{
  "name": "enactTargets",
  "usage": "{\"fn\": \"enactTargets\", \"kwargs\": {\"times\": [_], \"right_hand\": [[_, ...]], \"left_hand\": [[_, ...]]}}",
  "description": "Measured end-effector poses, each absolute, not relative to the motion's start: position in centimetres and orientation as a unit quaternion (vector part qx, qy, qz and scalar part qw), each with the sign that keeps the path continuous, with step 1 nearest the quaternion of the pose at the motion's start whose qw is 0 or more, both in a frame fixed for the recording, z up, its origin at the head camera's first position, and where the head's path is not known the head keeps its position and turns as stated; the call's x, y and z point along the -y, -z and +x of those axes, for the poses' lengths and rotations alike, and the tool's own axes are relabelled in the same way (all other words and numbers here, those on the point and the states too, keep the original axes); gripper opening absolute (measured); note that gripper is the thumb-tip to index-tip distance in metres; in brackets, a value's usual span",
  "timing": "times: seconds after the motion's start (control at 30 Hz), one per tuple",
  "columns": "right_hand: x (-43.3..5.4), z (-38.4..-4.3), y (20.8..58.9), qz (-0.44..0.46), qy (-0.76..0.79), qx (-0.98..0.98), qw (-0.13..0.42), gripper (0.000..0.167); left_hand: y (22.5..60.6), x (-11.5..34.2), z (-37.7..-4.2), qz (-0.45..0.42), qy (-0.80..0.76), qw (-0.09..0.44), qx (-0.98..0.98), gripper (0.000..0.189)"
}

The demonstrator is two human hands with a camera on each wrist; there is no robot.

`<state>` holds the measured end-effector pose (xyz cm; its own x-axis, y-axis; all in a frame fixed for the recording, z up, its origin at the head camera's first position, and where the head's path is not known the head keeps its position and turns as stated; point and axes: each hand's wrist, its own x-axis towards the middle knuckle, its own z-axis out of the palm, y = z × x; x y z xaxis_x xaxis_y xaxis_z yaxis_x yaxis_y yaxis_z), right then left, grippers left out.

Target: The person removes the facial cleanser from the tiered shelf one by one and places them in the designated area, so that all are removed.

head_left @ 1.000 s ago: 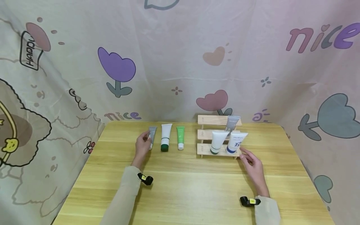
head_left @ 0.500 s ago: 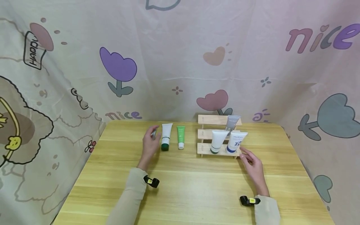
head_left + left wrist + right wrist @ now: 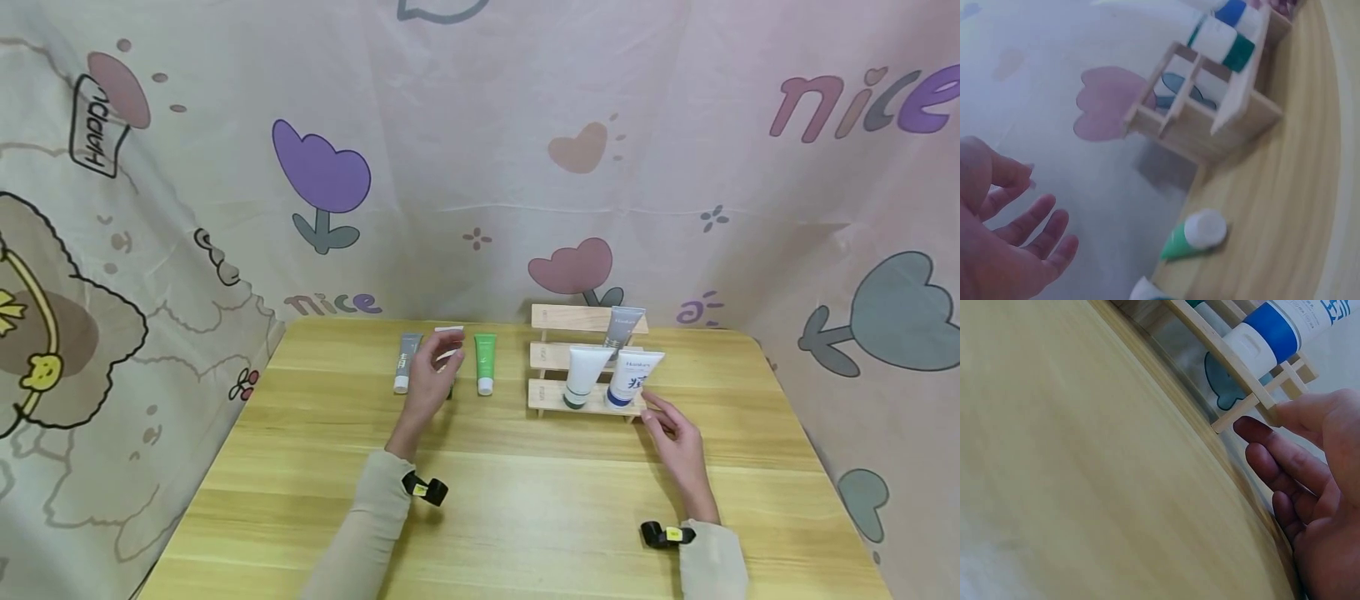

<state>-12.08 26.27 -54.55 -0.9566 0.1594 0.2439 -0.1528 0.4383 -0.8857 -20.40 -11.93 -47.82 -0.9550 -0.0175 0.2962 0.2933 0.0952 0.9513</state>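
My left hand is above a white tube with a green cap, covering most of it; only its white crimped end and a bit of cap show. In the left wrist view this hand has loosely bent fingers and nothing between them. To its left lies a grey tube, and to its right a green tube with a white cap. My right hand pinches the right end of the front plank of a wooden tiered rack between thumb and forefinger.
On the rack's front step, a white tube with a green cap and a white tube with a blue cap stand cap down. A grey tube stands behind them. A printed cloth hangs behind the table.
My left hand has moved right, from the grey tube to over the white one, and the grey tube shows again on the table. My right hand has stayed at the rack.
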Motion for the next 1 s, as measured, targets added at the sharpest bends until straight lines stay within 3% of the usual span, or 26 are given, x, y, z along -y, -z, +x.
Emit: {"fn": "enactTargets", "kwargs": {"times": [1.0], "right_hand": [[-25.9, -12.1, 54.4, -0.032, -0.529, 0.837, 0.137, 0.035]], "left_hand": [[44.1, 3.6, -19.3, -0.199, 0.684, 0.058, 0.699, 0.027]]}}
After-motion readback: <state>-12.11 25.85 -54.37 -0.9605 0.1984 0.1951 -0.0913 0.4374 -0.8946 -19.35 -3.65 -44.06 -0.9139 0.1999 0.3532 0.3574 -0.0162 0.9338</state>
